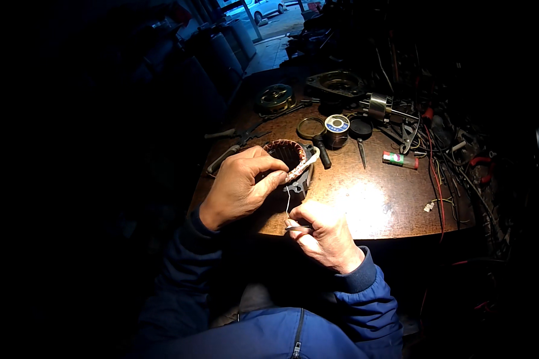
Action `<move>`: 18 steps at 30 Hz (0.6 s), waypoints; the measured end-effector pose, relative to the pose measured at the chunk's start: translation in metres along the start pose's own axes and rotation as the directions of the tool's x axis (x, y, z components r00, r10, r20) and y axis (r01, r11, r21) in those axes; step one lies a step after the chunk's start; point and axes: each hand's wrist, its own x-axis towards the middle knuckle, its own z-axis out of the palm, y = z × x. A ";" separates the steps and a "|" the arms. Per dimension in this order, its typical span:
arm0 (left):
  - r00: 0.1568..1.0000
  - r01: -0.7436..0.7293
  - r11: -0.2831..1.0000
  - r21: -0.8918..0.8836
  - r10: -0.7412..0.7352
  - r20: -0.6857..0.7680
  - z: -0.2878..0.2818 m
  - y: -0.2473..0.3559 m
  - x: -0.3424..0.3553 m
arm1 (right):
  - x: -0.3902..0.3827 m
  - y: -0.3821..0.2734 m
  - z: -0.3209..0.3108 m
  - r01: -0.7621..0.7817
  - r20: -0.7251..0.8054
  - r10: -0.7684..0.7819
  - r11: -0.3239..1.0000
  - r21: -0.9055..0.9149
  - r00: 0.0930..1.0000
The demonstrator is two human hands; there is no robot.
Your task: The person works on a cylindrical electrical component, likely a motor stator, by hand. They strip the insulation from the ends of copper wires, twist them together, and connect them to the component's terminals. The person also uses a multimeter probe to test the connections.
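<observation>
I have the left hand [244,182] pinching a copper-wound metal ring [303,157]; at its five o'clock, the curled right hand [324,233] holds white cord [289,198] and a black curved handle [300,228].

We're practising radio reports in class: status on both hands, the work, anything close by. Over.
Left hand: fingers on ring-shaped, copper-wound metal stator. Right hand: holding thin white strand, dark curved object. Black tubular piece just right of stator.

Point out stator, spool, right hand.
Stator [302,157]: head view, right side of its winding.
Spool [337,128]: head view, labelled top face.
Right hand [327,236]: head view, middle of the hand.
</observation>
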 end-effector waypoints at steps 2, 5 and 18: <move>1.000 -0.006 1.000 0.019 0.006 0.009 -0.001 0.001 0.000 | 0.000 -0.002 0.000 -0.008 -0.002 0.008 1.000 -0.003 1.000; 1.000 -0.017 1.000 0.006 0.017 0.001 0.000 0.000 0.000 | 0.000 -0.001 -0.001 0.016 0.022 -0.015 1.000 -0.026 1.000; 0.994 -0.074 0.994 -0.086 0.081 0.071 -0.005 -0.010 0.006 | 0.001 -0.002 -0.010 0.096 0.174 -0.087 0.995 -0.041 0.981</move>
